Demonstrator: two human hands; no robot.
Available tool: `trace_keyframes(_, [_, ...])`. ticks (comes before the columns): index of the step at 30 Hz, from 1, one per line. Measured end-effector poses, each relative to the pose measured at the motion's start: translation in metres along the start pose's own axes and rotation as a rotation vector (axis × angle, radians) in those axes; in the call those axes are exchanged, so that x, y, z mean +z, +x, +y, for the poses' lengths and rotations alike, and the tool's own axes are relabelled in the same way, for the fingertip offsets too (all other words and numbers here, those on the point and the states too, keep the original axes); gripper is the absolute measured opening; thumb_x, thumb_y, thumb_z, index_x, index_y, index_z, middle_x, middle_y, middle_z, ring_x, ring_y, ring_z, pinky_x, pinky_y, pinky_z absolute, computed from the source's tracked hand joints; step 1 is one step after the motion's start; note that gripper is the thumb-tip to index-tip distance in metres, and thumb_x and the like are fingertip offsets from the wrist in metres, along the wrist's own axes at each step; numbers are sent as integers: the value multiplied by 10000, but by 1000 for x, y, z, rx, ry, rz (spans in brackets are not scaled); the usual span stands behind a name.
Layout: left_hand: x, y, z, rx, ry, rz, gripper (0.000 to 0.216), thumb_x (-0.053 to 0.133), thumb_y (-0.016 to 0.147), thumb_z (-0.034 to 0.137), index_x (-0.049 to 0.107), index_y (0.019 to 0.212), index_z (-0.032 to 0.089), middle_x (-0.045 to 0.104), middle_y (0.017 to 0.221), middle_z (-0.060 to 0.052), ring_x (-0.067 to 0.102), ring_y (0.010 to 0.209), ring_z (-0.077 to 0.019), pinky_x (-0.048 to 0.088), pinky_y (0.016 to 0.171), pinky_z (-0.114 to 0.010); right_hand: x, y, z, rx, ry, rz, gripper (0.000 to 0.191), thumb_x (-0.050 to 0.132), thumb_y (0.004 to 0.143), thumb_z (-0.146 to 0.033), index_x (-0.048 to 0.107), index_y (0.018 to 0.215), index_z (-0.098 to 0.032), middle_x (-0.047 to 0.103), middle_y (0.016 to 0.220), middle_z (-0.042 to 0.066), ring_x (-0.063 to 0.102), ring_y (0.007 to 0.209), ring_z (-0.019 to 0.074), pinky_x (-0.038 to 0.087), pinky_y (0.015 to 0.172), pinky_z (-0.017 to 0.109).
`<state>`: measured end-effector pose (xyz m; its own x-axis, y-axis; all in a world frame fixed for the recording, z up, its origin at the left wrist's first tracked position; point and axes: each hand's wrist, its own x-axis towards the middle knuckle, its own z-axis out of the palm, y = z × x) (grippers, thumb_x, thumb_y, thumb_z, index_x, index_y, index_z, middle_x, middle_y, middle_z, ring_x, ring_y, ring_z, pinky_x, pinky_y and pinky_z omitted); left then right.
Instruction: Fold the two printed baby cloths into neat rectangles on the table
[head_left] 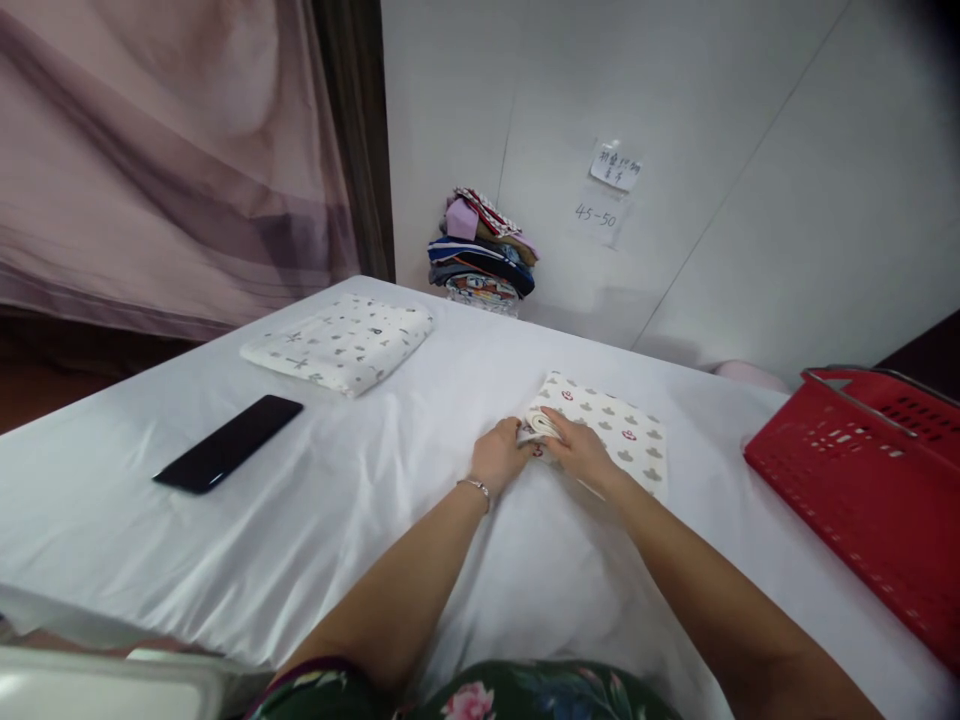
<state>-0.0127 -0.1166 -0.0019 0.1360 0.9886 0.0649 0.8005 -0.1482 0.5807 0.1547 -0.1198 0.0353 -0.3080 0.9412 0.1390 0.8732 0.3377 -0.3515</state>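
Note:
A small folded white cloth (619, 428) with grey and red prints lies on the white sheet (337, 530) in front of me. My left hand (497, 456) and my right hand (581, 448) meet at its near left corner. Both pinch the cloth's rolled edge, fingers closed on it. A thin bracelet sits on my left wrist.
A second folded patterned cloth (341, 342) lies at the far left. A black phone (229, 442) rests on the sheet to the left. A red plastic basket (870, 480) stands at the right edge. A pile of folded clothes (482, 250) is stacked against the white wall, below two paper notes.

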Motion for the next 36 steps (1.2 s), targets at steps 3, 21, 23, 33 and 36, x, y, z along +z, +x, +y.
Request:
trace_keyframes(3, [3, 3, 2, 2, 118, 32, 229, 466, 804, 284, 497, 1013, 196, 593, 1013, -55, 575, 870, -170, 396, 702, -264, 1, -2, -2, 2, -19, -20, 502, 431, 818, -263, 378, 1317, -269, 649, 960, 2, 587, 760, 172, 420, 675, 265])
trace_keyframes(21, [-17, 13, -25, 42, -210, -89, 252, 497, 704, 159, 623, 918, 205, 646, 922, -13, 568, 814, -129, 417, 731, -226, 30, -15, -18, -160, -306, -34, 572, 382, 791, -115, 316, 1354, -193, 407, 1320, 118, 420, 1150, 237, 335, 935, 370])
trace_keyframes(23, [-20, 14, -27, 1, -375, -145, 267, 494, 722, 190, 615, 960, 200, 653, 909, -6, 577, 755, -114, 430, 687, -211, 35, -15, -18, -158, -327, -31, 571, 388, 785, -101, 335, 1347, -186, 387, 1340, 137, 382, 1193, 255, 304, 962, 394])
trace_keyframes(33, [-11, 10, -18, -18, -231, -12, 320, 460, 773, 482, 616, 783, 203, 634, 831, -22, 552, 752, -140, 378, 634, -231, 8, -23, -6, -79, -76, -94, 545, 406, 853, -386, 329, 1350, -177, 334, 1399, 107, 274, 1289, 229, 231, 1032, 404])
trace_keyframes(36, [-12, 13, -17, -52, -205, -37, 240, 471, 770, 410, 596, 761, 205, 634, 803, -8, 545, 720, -134, 347, 586, -227, 5, -32, 5, 35, -131, -112, 586, 324, 872, -482, 301, 1370, -176, 232, 1449, 87, 137, 1339, 225, 116, 1066, 438])
